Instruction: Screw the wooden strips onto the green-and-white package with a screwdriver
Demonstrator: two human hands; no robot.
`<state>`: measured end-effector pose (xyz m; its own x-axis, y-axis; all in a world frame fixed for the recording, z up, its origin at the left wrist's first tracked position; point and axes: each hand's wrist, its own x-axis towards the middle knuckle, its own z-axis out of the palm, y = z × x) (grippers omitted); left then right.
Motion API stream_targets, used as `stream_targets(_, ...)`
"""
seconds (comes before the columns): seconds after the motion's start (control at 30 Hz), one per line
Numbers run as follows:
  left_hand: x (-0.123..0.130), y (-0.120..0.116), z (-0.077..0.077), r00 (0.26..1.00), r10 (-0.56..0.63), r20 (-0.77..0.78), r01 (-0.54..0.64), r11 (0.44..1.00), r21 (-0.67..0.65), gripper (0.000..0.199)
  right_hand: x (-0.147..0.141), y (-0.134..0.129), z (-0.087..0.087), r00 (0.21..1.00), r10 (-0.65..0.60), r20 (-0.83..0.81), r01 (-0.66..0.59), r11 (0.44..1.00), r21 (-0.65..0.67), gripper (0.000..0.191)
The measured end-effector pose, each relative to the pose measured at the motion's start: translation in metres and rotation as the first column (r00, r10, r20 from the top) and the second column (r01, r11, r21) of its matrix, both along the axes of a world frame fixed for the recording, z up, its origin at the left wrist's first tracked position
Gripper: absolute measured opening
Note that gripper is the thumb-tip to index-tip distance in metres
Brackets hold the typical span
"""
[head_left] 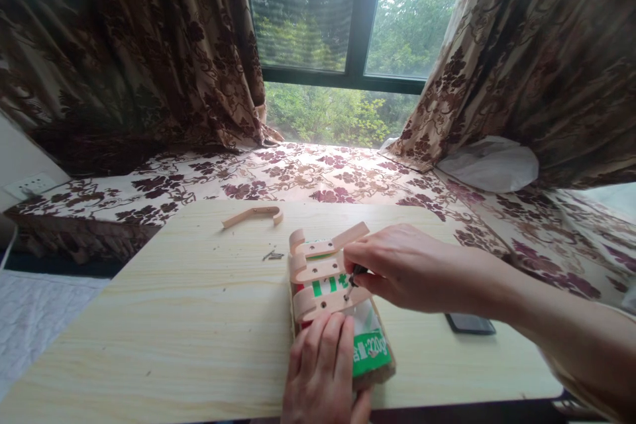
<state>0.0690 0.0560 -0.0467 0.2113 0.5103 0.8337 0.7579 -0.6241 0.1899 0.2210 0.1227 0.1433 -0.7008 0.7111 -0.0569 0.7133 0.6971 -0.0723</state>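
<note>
My right hand (385, 265) is closed round the dark handle of a small screwdriver (352, 283). The shaft points down at a screw hole near the right end of the nearest curved wooden hook (311, 306). That hook lies across a brown-edged block (382, 374) topped with green and white printed packaging. Two similar pieces, a middle hook (318, 271) and a far hook (320, 248), lie across the block behind it. My left hand (320, 371) holds the block's near end, fingers bent over the top against the nearest hook, thumb low on the near side.
Another wooden hook (253, 213) lies at the table's far left. Several loose screws (273, 256) are beside the block. A dark phone-like slab (470, 324) lies right, under my forearm. Beyond the pale wooden table (149, 318) is a flower-patterned ledge (298, 175) below the window.
</note>
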Motion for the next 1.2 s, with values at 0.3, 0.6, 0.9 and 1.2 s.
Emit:
stream_targets(0.3, -0.005, -0.001, 0.008, 0.995, 0.006, -0.1, -0.007, 1.0, -0.011, 0.041, 0.007, -0.001, -0.003, 0.994, -0.108, 0.011, 0.108, 0.993, 0.052, 0.011)
stream_targets(0.6, -0.01, 0.005, 0.006, 0.987, 0.049, -0.156, -0.042, 0.998, 0.045, 0.042, -0.004, -0.003, -0.006, 0.999, -0.03, -0.01, 0.031, 0.999, 0.019, 0.012)
stream_targets(0.9, 0.004, 0.011, -0.007, 0.976, 0.21, 0.06, -0.217, 0.955, 0.202, 0.027, 0.001, -0.004, -0.002, 0.996, -0.084, -0.004, 0.084, 0.996, -0.003, 0.008)
stream_targets(1.2, 0.008, 0.008, -0.014, 0.99, 0.127, 0.056, -0.134, 0.981, 0.144, 0.049, 0.002, -0.001, -0.018, 0.992, -0.117, -0.05, 0.117, 0.993, 0.003, 0.007)
